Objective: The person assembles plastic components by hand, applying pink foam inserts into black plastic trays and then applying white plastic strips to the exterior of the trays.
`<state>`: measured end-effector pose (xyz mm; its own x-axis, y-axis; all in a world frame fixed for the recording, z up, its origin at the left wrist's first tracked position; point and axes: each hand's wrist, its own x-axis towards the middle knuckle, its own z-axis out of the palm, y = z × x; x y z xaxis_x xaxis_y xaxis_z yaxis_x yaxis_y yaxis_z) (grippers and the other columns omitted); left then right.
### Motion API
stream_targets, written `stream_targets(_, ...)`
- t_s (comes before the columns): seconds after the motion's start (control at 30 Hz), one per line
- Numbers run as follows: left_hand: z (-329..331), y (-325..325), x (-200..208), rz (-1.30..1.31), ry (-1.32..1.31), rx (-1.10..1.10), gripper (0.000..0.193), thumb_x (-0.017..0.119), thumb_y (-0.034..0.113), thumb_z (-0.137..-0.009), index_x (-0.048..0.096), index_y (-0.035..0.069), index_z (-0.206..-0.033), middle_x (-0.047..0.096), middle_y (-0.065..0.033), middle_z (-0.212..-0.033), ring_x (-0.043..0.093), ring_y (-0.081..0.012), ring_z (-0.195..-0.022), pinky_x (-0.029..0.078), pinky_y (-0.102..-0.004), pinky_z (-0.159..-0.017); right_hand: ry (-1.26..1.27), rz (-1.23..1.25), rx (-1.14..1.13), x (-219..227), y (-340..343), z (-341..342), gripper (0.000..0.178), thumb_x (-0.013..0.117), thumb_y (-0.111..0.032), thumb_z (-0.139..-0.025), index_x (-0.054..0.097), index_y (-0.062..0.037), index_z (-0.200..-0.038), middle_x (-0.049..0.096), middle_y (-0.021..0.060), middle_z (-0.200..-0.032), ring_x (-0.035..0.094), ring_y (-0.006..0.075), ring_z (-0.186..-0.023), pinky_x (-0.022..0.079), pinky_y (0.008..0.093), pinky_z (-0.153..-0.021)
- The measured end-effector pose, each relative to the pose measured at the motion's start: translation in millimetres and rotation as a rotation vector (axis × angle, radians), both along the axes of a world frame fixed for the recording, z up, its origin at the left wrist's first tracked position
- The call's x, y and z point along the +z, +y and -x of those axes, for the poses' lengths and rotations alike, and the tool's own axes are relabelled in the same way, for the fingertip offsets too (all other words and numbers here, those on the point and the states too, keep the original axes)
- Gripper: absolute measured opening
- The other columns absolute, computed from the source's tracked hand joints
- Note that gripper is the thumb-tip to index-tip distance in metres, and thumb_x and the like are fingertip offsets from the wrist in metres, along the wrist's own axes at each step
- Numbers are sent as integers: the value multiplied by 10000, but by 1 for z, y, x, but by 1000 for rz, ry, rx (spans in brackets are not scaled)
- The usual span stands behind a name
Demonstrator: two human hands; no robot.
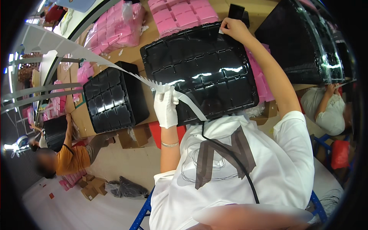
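A black plastic tray point(195, 55) with moulded compartments lies in front of me, apparently on top of a stack. My left hand point(165, 109), in a white glove, is over the tray's near left part. Its fingers are closed on a long white paper strip point(192, 106), which runs off toward the upper left and has a notched edge near the hand. My bare right hand point(234, 30) is at the tray's far right corner. Between its pinched fingertips, against the tray's rim, shows a small white piece point(221, 32), perhaps a sticker.
Another stack of black trays point(134, 88) stands to the left, and a larger one point(287, 46) to the right. Pink trays point(184, 15) lie beyond, some in clear plastic point(115, 28). A person in orange point(73, 159) works at far left; another in white point(326, 109) at right.
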<state>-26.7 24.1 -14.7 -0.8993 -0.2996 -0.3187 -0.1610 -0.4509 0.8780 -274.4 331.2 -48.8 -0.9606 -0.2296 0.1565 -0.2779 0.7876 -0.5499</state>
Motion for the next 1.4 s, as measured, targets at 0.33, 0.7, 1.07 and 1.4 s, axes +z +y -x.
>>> stream_targets(0.33, 5, -4, -7, -40, 23, 39, 161, 616, 109, -991, 594, 41, -1135, 599, -19, -929, 536, -45, -736, 399, -171, -582, -52, -62, 2, -2, 3, 4, 180, 738, -263, -797, 702, -94, -850, 713, 77, -796, 695, 277, -777, 533, 394, -716)
stream_targets(0.7, 1, 5, -6, 71, -31, -45, 170, 642, 92, -970, 611, 31, -1126, 632, -36, -960, 546, -56, -729, 420, -185, -588, -162, 318, 75, -5, 13, -39, 171, 768, -199, -846, 683, -53, -877, 554, -39, -647, 460, 21, -609, 382, 210, -573)
stream_targets(1.07, -10, 20, 0, 29, 2, -99, 194, 716, 126, -921, 625, 38, -1068, 660, -44, -884, 569, -67, -624, 451, -194, -563, -502, 1308, 59, 3, 24, -12, 161, 632, -98, -921, 669, 39, -997, 676, 113, -915, 488, 65, -636, 350, 188, -525)
stream_targets(1.4, -18, 19, 1, 85, -26, -21, 187, 708, 100, -920, 624, 31, -1072, 657, -43, -913, 591, -75, -661, 462, -197, -573, 252, -20, 484, -7, 26, 4, 119, 691, -133, -844, 667, -35, -908, 651, 87, -885, 660, 287, -823, 524, 375, -743)
